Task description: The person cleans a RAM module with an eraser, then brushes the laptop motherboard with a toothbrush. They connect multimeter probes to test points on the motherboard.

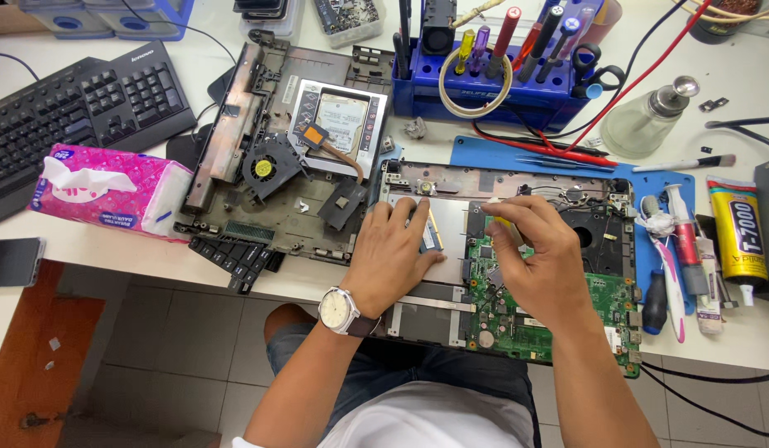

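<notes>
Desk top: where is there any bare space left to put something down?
Bare white desk shows between the pink tissue pack and the dark phone. Another patch lies between the glass bottle and the glue tube. The middle is crowded: opened laptop base, both hands, the dismantled chassis.

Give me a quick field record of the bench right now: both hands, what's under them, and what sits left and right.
left hand: flat on the opened laptop base, fingers by a small memory module
right hand: pinching a yellow-handled tool over the green circuit board
left of work: second stripped laptop chassis with fan, pink tissue pack, black keyboard
right of work: glue tube, glass bottle
behind: blue tool rack
</notes>
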